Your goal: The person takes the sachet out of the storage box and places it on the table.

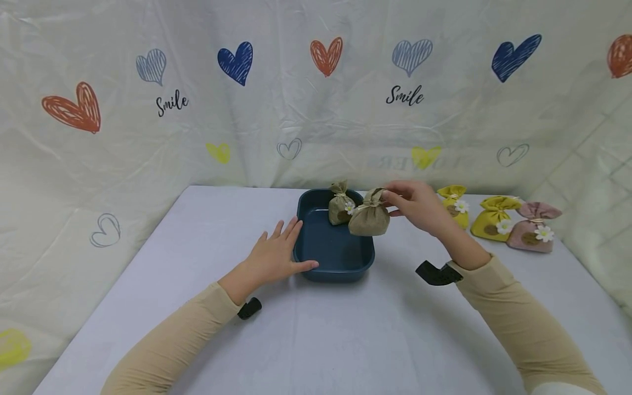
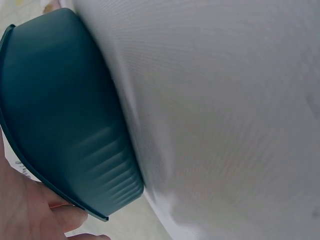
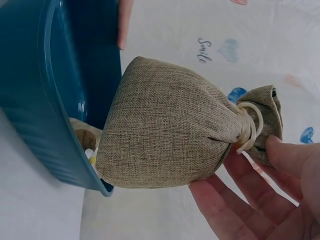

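Observation:
My right hand (image 1: 417,206) pinches a grey-brown cloth drawstring pouch (image 1: 369,219) by its gathered neck, over the right rim of a dark blue basin (image 1: 336,249). Pale cord ties the pouch neck (image 3: 246,127) in the right wrist view. A second grey-brown pouch (image 1: 339,207), with a white flower, sits inside the basin at the back right. Along the basin's left rim rests my left hand (image 1: 271,255), fingers spread and straight, thumb over the near left part. In the left wrist view its fingers (image 2: 70,218) touch the rim from outside.
At the right of the white-covered table (image 1: 345,340) stand two yellow pouches (image 1: 489,219) and a pink pouch (image 1: 533,233), each with a white flower. A white curtain (image 1: 296,109) printed with hearts hangs behind the table. Black straps (image 1: 438,273) hang at both wrists.

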`<state>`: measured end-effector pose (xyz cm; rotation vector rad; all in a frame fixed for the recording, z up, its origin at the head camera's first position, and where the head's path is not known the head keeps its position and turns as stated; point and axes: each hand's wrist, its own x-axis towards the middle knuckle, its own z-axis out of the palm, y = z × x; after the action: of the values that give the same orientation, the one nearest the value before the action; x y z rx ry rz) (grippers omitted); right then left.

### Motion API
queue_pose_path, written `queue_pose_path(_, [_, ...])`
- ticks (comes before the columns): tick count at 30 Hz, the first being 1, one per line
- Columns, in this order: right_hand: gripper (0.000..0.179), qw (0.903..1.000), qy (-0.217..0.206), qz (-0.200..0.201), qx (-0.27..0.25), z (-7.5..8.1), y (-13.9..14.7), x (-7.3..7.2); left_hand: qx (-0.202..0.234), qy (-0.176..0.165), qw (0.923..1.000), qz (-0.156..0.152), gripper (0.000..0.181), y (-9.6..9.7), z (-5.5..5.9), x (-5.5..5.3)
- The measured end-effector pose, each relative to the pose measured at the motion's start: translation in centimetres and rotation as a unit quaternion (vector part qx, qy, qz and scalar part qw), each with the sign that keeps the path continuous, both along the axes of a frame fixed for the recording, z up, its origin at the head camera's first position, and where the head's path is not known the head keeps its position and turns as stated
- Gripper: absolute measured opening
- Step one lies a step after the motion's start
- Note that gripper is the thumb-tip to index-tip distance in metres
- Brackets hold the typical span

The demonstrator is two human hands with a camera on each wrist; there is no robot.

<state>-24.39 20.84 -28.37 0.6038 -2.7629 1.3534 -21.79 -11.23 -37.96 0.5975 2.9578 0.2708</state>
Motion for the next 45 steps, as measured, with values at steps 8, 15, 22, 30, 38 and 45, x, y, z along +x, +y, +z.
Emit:
queue_pose_path(8, [0.033,0.9999,0.01,-0.004,0.002,0.0,1.0,0.3,0.005,-0.003,1.0,-0.001,0.11,0.0,0.1,0.0])
queue_pose_path(15, [0.034,0.9996,0.021,-0.021,0.001,-0.3,2.0,0.8,0.0,-0.002,1.0,-0.003,0.11,-0.1,-0.1,-0.1])
queue_pose_path(22, [0.036,0.999,0.02,-0.04,0.001,-0.4,2.9,1.1,-0.001,-0.001,1.0,-0.004,0.11,-0.1,-0.1,-0.1])
queue_pose_path(30, [0.038,0.9983,0.032,-0.046,-0.017,-0.5,4.1,1.4,0.002,-0.003,1.0,-0.003,0.11,-0.2,-0.1,0.0])
queue_pose_path(38, [0.037,0.996,0.038,-0.056,-0.058,-0.5,5.6,1.8,0.003,-0.001,1.0,-0.006,0.11,-0.3,-0.2,-0.2])
queue_pose_path(45, [0.039,0.9946,0.032,-0.062,-0.077,-0.5,6.8,2.0,0.0,0.0,1.0,-0.005,0.111,-0.3,-0.2,-0.2])
